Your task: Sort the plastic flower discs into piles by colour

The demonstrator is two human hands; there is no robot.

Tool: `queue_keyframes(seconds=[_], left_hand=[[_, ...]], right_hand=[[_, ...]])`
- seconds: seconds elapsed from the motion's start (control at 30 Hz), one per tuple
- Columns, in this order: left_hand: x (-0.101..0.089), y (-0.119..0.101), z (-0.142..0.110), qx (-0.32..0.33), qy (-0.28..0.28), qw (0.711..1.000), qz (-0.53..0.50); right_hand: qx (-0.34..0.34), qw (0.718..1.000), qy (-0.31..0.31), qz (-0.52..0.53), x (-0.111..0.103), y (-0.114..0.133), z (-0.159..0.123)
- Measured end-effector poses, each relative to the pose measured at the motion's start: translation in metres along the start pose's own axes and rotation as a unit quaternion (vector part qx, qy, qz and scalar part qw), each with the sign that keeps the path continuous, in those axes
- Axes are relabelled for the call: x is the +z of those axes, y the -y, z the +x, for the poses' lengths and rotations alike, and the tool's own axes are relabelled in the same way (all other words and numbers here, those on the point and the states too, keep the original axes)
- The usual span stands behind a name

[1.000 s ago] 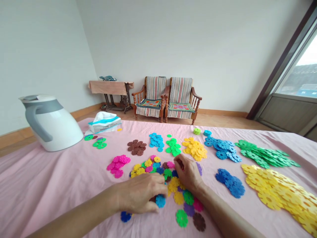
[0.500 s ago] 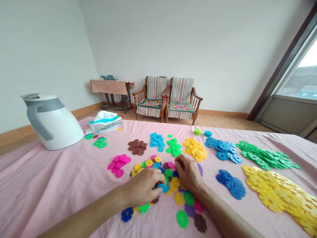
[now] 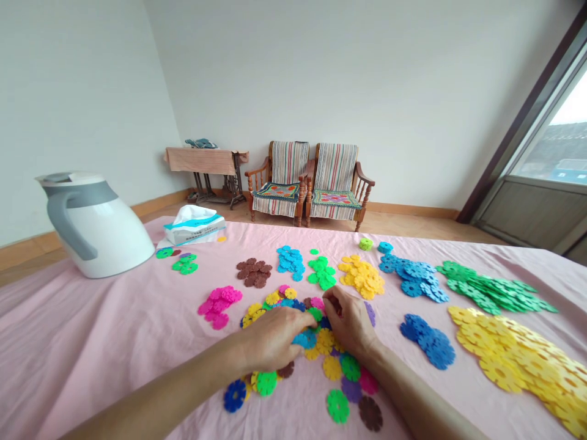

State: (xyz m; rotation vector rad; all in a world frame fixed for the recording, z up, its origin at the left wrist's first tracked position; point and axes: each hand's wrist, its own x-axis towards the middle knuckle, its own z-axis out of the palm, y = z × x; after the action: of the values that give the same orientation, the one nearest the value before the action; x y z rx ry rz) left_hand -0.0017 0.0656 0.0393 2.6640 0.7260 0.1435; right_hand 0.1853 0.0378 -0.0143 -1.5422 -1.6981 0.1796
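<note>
A mixed pile of flower-shaped plastic discs, among them a yellow disc [image 3: 332, 368], lies on the pink cloth between my hands. My left hand [image 3: 275, 336] reaches over the pile from the left, its index finger stretched toward a green disc [image 3: 315, 314] and its thumb apart below. A light blue disc [image 3: 306, 338] shows between that thumb and finger, lying on the pile. My right hand [image 3: 349, 319] rests at the pile's right side with fingers curled together; whatever they hold is hidden. Near its fingertips is a pink disc [image 3: 317, 303].
Sorted heaps surround the pile: pink discs [image 3: 220, 305], brown discs [image 3: 254, 272], bright green discs [image 3: 322, 273], yellow discs [image 3: 361, 276] and dark blue discs [image 3: 428, 341]. Larger yellow discs [image 3: 518, 354] spread at right. A white jug [image 3: 110, 232] and tissue box [image 3: 195, 227] stand at left.
My left hand has opened from a curl, its index finger now reaching further right and slightly up. The light blue disc lies flatter and more exposed. My right hand has barely moved.
</note>
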Motion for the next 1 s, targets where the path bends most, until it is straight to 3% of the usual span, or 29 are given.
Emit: queue_keyframes(seconds=[0.27, 0.73, 0.87, 1.0], left_hand=[[-0.004, 0.000, 0.006, 0.000, 0.038, 0.999, 0.018], [-0.015, 0.005, 0.004, -0.025, 0.010, 0.999, -0.029], [-0.018, 0.023, 0.016, -0.028, -0.063, 0.995, -0.076], [-0.025, 0.058, 0.044, -0.155, -0.168, 0.968, -0.107]], right_hand=[[-0.002, 1.000, 0.003, 0.002, 0.001, -0.001, 0.001], [-0.002, 1.000, 0.004, 0.003, -0.001, 0.000, 0.002], [-0.002, 1.000, 0.005, 0.003, 0.000, 0.000, 0.001], [0.005, 1.000, 0.009, 0.005, -0.001, 0.001, 0.001]])
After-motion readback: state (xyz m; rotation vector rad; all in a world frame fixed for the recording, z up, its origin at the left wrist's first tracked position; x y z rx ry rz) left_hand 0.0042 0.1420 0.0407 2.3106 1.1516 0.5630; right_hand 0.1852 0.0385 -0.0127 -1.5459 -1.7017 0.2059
